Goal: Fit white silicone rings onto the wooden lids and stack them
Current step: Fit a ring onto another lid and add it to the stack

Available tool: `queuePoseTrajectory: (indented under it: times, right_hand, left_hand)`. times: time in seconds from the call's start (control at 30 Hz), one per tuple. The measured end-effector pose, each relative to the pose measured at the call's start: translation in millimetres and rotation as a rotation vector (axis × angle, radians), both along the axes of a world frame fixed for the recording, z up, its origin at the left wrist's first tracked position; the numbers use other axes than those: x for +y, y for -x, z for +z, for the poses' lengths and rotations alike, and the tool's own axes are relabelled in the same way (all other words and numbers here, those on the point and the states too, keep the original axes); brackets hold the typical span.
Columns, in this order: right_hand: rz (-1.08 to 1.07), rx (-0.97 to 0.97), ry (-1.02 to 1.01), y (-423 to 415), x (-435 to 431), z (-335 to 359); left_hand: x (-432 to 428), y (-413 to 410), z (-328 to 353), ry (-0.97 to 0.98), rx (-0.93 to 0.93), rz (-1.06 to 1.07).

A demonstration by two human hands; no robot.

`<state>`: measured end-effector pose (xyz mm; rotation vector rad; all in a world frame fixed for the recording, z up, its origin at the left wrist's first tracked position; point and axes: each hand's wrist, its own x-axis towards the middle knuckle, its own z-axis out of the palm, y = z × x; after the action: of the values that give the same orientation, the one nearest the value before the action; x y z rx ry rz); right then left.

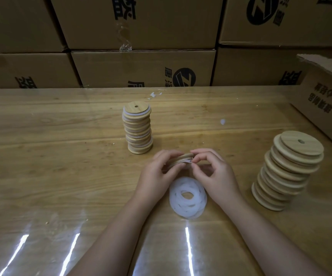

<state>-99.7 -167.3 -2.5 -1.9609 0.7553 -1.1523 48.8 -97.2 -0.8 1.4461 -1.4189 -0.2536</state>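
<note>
Two grips, left hand (157, 173) and right hand (216, 172), pinch one wooden lid (180, 157) mid-frame; advise seating silicone ring (188, 161) evenly.

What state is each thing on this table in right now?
Round wooden lid: held in both hands, white silicone ring partly on.
Left hand: grips the lid.
Right hand: pinches the ring.
Loose white rings: piled on table.
Left lid stack: ringed, upright.
Right lid stack: bare, leaning.
</note>
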Motion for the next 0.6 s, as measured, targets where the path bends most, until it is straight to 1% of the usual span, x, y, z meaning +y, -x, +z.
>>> queuePoseTrajectory:
  times: [0.23,0.43,0.6]
  right_hand:
    - [-0.055,-0.001,0.027,-0.1,-0.3,0.2]
    - [-0.087,-0.002,0.053,-1.2,0.0,-0.9]
    - [-0.121,0.024,0.127,-0.9,1.9,-0.1]
  left_hand:
    - [-0.3,0.4,0.8,0.037,-0.044,0.011]
    - [0.2,0.2,0.2,0.055,-0.034,0.019]
    - [0.8,1.1,0.5,0.065,-0.01,0.017]
